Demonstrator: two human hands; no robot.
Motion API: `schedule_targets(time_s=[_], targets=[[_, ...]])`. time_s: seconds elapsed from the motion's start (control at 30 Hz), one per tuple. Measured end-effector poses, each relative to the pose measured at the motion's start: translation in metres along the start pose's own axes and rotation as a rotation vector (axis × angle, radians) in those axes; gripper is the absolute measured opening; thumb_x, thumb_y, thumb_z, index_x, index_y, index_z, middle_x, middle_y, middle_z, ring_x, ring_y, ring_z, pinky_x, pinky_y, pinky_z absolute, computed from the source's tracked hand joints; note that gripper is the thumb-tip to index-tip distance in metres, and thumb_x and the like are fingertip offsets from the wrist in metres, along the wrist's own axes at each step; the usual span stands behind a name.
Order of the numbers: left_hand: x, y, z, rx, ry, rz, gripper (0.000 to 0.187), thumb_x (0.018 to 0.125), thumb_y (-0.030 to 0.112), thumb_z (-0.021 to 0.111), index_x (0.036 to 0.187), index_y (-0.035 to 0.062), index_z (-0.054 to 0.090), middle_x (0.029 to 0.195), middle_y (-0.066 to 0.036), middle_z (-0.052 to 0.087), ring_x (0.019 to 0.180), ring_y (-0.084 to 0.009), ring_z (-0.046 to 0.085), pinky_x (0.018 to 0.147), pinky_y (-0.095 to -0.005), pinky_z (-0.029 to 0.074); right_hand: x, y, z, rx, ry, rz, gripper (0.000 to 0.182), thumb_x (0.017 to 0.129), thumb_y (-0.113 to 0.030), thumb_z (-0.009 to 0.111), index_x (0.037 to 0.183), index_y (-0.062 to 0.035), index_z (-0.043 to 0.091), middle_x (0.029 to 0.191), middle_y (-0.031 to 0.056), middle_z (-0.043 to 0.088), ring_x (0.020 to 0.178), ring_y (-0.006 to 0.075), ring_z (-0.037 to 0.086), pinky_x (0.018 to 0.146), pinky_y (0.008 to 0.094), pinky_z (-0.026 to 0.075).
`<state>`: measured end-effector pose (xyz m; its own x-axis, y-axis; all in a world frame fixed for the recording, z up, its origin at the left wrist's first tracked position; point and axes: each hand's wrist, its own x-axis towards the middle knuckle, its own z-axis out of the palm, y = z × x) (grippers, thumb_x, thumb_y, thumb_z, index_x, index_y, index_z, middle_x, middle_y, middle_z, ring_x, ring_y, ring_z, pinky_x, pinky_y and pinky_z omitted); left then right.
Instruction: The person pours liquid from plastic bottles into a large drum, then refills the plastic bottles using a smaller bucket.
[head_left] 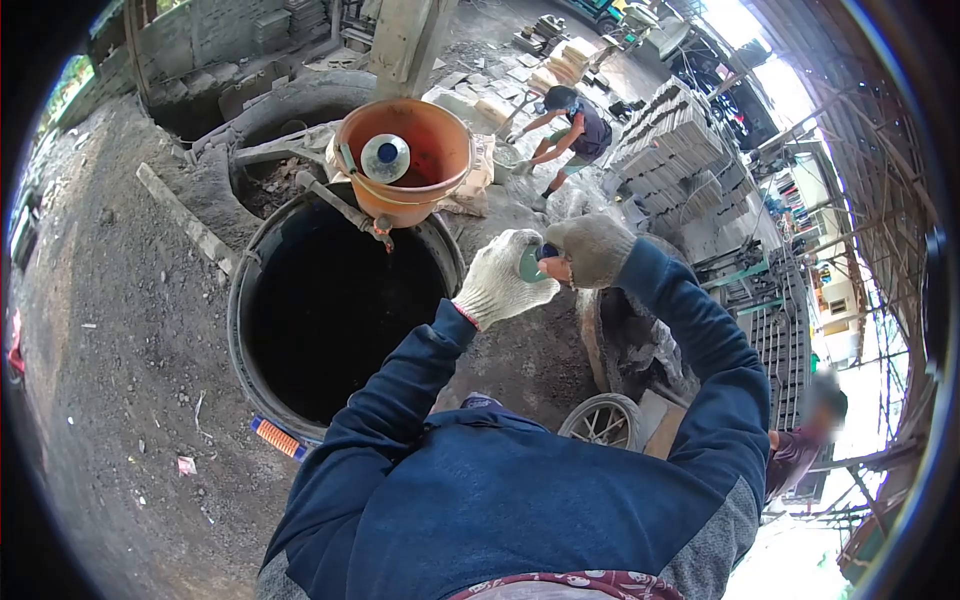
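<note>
Gloves up front: the left hand (497, 280) in a white knit glove curls tight round a small green bottle (531, 263), and the right hand (592, 250) in a grey glove pinches at its dark cap (548, 251), both hands pressed together over the bottle. The bottle sits between the two palms, just past the rim of a big black drum (245, 300) that opens to the left of the hands. Risk, as I judge it: knit gloves offer a poor hold on a small cap, so cap or bottle could slip out and fall into that dark drum or onto the gritty ground. Beyond the left hand, an orange bucket (430, 160) hangs tilted over the far edge of the drum, with a round metal lid (385, 158) inside it. Below the right arm, a small wheel (603, 420) and rubble crowd the ground. Further off beyond the right hand, another person (575, 125) bends over stacked bricks (670, 135), and a second person (800, 450) stands close on the right. An orange-striped tube (277, 437) lies by the near edge of the drum.
</note>
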<state>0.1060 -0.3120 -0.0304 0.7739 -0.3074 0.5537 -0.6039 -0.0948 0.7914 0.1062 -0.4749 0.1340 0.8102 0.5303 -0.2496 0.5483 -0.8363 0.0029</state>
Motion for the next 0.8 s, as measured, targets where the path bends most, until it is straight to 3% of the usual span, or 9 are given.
schedule_targets(time_s=[0.3, 0.4, 0.5, 0.7, 0.73, 0.8], targets=[[-0.004, -0.001, 0.002, -0.001, 0.016, -0.015, 0.073, 0.065, 0.033, 0.093, 0.125, 0.0111, 0.058, 0.117, -0.013, 0.065, 0.105, -0.0342, 0.068, 0.089, -0.0444, 0.056, -0.002, -0.011, 0.025, 0.023, 0.097, 0.179, 0.052, 0.094, -0.053, 0.062, 0.087, -0.0026, 0.074, 0.071, 0.0225, 0.066, 0.069, 0.0413, 0.068, 0.067, 0.0483, 0.053], [-0.004, 0.003, 0.006, 0.042, 0.025, -0.026, 0.074, 0.065, 0.033, 0.093, 0.126, 0.0105, 0.057, 0.117, -0.013, 0.065, 0.105, -0.0345, 0.068, 0.089, -0.0446, 0.056, -0.001, -0.021, 0.027, 0.249, 0.001, 0.507, 0.055, 0.096, -0.055, 0.06, 0.089, -0.002, 0.074, 0.07, 0.0235, 0.065, 0.069, 0.0391, 0.067, 0.069, 0.0454, 0.053], [-0.004, 0.003, 0.008, 0.051, 0.029, -0.008, 0.075, 0.066, 0.033, 0.092, 0.127, 0.0092, 0.057, 0.117, -0.013, 0.065, 0.105, -0.0348, 0.068, 0.089, -0.0448, 0.056, -0.012, -0.015, 0.033, 0.357, 0.041, 0.46, 0.056, 0.098, -0.055, 0.058, 0.099, -0.0012, 0.074, 0.073, 0.0225, 0.066, 0.072, 0.0359, 0.068, 0.071, 0.0443, 0.053], [-0.002, 0.001, 0.005, 0.006, 0.035, 0.012, 0.075, 0.066, 0.033, 0.093, 0.126, 0.0072, 0.057, 0.115, -0.014, 0.066, 0.103, -0.0333, 0.069, 0.089, -0.0427, 0.056, -0.022, 0.002, 0.027, 0.457, 0.197, 0.043, 0.046, 0.091, -0.04, 0.073, 0.114, -0.0018, 0.067, 0.086, 0.0174, 0.069, 0.079, 0.0342, 0.071, 0.071, 0.0448, 0.054], [-0.001, 0.0, 0.005, 0.017, 0.034, 0.017, 0.075, 0.066, 0.033, 0.093, 0.126, 0.0072, 0.057, 0.115, -0.014, 0.066, 0.103, -0.033, 0.069, 0.089, -0.0423, 0.056, -0.019, 0.001, 0.023, 0.377, 0.193, 0.02, 0.041, 0.085, -0.035, 0.079, 0.106, -0.0016, 0.067, 0.084, 0.0179, 0.068, 0.079, 0.0351, 0.071, 0.072, 0.0447, 0.055], [-0.001, -0.001, 0.007, 0.018, 0.029, 0.014, 0.075, 0.066, 0.032, 0.094, 0.127, 0.0073, 0.057, 0.115, -0.013, 0.066, 0.103, -0.0328, 0.069, 0.089, -0.0421, 0.056, -0.016, 0.004, 0.024, 0.242, 0.199, -0.012, 0.039, 0.085, -0.036, 0.078, 0.101, -0.0019, 0.066, 0.082, 0.0188, 0.067, 0.077, 0.0367, 0.07, 0.071, 0.0453, 0.055]])
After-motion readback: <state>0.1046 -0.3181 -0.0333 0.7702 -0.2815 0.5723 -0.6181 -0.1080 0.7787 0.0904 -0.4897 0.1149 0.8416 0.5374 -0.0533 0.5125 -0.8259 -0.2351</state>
